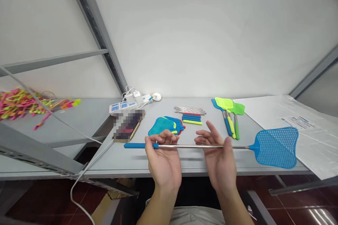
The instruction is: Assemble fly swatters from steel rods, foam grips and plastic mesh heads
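Head — one swatter (188, 146) across two hands (166, 168) (221, 168)

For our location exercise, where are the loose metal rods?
In the head view, the metal rods lie slightly right of centre, just behind the coloured handles.

The swatter (188, 146), blue-gripped with a long silvery shaft, lay level across left hand (166, 165) and right hand (221, 167), blue mesh head rightward.

Blue latticed paddle (276, 147); silver shaft (188, 146)
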`<action>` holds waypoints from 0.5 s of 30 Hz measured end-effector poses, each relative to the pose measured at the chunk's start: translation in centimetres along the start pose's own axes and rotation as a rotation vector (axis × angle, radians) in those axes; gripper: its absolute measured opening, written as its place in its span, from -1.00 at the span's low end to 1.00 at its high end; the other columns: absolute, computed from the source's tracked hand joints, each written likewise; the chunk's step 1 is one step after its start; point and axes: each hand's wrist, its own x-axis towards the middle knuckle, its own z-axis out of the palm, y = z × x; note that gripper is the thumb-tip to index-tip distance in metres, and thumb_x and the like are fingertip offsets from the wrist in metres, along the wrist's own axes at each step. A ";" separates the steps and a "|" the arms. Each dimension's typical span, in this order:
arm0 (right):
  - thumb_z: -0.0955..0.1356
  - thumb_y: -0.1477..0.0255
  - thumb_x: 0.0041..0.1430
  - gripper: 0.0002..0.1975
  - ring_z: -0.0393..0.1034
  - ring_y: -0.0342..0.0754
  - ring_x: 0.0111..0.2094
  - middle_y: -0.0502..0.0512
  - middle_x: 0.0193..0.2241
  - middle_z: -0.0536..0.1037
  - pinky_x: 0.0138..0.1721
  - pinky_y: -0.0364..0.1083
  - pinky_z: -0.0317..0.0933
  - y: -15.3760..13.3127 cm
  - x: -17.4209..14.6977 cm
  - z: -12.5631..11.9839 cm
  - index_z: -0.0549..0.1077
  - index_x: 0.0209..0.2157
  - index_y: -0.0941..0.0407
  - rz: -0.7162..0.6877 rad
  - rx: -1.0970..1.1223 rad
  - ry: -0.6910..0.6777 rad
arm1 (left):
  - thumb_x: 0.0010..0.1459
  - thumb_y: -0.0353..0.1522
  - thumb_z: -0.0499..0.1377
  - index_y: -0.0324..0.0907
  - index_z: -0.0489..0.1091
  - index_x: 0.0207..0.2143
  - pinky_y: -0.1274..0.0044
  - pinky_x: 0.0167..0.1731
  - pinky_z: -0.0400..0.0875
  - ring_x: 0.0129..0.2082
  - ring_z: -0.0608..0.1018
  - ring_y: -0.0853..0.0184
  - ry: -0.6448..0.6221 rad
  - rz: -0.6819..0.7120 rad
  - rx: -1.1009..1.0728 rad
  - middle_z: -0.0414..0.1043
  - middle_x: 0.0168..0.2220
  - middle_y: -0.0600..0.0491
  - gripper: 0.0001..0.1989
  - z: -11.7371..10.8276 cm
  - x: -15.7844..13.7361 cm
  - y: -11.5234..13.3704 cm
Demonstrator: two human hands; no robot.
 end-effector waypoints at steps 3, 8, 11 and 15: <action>0.12 -0.06 0.26 -0.38 0.43 0.00 -0.24 0.13 -0.25 0.54 -0.12 0.04 0.28 -1.3 0.8 -1.1 0.50 0.01 0.06 -0.037 0.154 0.145 | 0.33 -0.17 0.02 -0.14 0.28 -0.44 0.40 -0.18 0.45 -0.43 0.48 0.40 0.101 -0.043 -0.067 0.44 -0.38 0.09 -0.68 -0.2 0.6 1.1; 0.10 -0.04 0.27 -0.41 0.43 -0.03 -0.27 0.09 -0.27 0.52 -0.14 0.02 0.29 -2.4 2.0 -2.4 0.52 -0.03 0.01 -0.241 0.133 0.314 | 0.28 -0.39 0.05 -0.19 0.29 -0.40 0.43 -0.20 0.47 -0.49 0.42 0.46 0.163 -0.070 -0.148 0.40 -0.41 0.10 -0.84 -0.4 1.8 3.2; 0.08 0.05 0.30 -0.45 0.43 -0.02 -0.25 0.11 -0.25 0.54 -0.10 0.03 0.27 -2.7 2.7 -3.0 0.52 -0.05 0.03 -0.371 0.058 0.347 | 0.29 -0.43 0.01 -0.19 0.22 -0.46 0.57 -0.39 0.41 -0.60 0.31 0.51 0.115 -0.107 -0.222 0.19 -0.57 0.20 -0.78 -0.9 3.1 4.5; 0.09 0.16 0.31 -0.50 0.44 -0.01 -0.16 0.14 -0.13 0.55 -0.07 0.02 0.23 -1.9 2.9 -1.9 0.51 -0.03 0.05 -0.391 0.022 0.344 | 0.30 -0.40 0.02 -0.15 0.01 -0.57 0.65 -0.55 0.25 -0.67 0.15 0.53 0.045 -0.083 -0.258 -0.07 -0.65 0.25 -0.64 -1.0 3.6 4.5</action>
